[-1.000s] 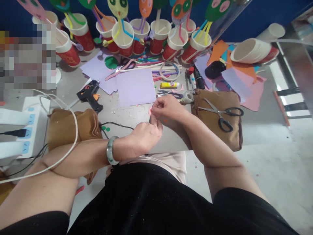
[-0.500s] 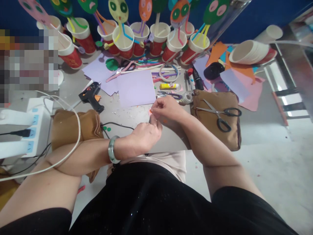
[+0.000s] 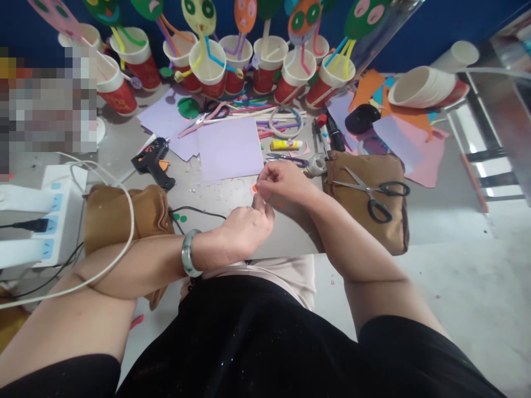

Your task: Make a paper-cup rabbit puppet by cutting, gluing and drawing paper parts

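My left hand point(image 3: 244, 229) and my right hand point(image 3: 282, 182) meet fingertip to fingertip over the grey table point(image 3: 290, 235). Between them is a small round pink and orange paper piece point(image 3: 254, 188), pinched by both hands. Just beyond lies a lilac paper sheet point(image 3: 230, 148). A yellow glue stick point(image 3: 286, 145) and purple-handled scissors point(image 3: 296, 161) lie beyond my right hand. Left of the sheet rests a black glue gun point(image 3: 155, 163). Two small green discs point(image 3: 183, 219) lie left of my left hand.
Red and white cups point(image 3: 209, 72) holding paper-faced figures line the back. Brown cushions stand left point(image 3: 124, 218) and right point(image 3: 369, 237), the right one with black-handled scissors point(image 3: 379, 210) on top. A power strip point(image 3: 62, 213) and white cable lie at left.
The view has shifted very slightly. Both hands keep nearly the same pose around the small paper piece, with a little more of its orange part showing.
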`<state>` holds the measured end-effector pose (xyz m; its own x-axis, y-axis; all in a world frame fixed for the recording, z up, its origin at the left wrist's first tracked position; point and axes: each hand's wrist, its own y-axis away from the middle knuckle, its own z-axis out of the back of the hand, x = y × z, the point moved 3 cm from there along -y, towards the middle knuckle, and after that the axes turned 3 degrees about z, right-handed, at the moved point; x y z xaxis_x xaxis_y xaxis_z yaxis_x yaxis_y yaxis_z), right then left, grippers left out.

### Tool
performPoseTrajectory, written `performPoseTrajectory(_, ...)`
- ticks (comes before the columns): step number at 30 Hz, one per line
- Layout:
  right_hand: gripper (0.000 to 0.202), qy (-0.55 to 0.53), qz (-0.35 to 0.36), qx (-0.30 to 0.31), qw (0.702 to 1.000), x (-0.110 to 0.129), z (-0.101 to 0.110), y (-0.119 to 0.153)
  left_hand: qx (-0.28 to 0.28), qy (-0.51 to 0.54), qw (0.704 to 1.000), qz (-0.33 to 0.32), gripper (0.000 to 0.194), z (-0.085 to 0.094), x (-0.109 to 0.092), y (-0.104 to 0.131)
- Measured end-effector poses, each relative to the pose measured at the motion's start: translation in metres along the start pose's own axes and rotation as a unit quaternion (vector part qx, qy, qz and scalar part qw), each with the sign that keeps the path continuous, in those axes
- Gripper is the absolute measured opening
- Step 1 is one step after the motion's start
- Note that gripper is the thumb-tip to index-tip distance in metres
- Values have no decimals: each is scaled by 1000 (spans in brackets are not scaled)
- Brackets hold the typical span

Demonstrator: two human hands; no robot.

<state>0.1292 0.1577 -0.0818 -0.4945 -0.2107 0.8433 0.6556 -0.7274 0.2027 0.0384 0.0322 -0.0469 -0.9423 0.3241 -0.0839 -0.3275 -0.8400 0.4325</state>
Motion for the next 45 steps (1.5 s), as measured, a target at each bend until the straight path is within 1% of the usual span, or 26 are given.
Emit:
performPoseTrajectory(5, 5, -1, 18, -9, 1000, 0, 2, 2, -10, -6, 1000, -5, 52, -3, 1, -1)
performPoseTrajectory(9, 7, 45, 25, -19, 999, 3, -1, 4, -26, -5, 1000, -4, 49, -5, 1, -1)
performPoseTrajectory(11, 8, 53, 25, -22, 998, 4, -2, 5, -27, -4, 1000, -5, 49, -6, 1, -1)
performPoseTrajectory(14, 10, 31, 20, -11, 999, 5, -3, 5, -28, -4, 1000, -7, 49, -6, 1, -1)
performPoseTrajectory(17, 14, 46, 10, -25, 999, 3, -2, 5, -34, -5, 999, -6, 50, -5, 1, -1)
performPoseTrajectory(24, 17, 45, 6, -25, 999, 1, -3, 3, -26, -12, 1000, -4, 53, -5, 2, -1)
performPoseTrajectory(28, 13, 41, 19, -34, 998, -1, 1, 2, -34, -23, 999, -8, 53, -5, 2, -1)
performPoseTrajectory(31, 10, 36, 28, -49, 998, -1, 4, 2, -24, -30, 999, -5, 53, -4, 2, 1)
performPoseTrajectory(37, 13, 56, 12, -39, 998, 3, 1, 3, -20, -22, 999, -12, 52, 0, 2, 1)
performPoseTrajectory(45, 14, 73, 14, -46, 996, 0, 2, 2, -11, -23, 1000, -10, 55, -3, 3, 1)
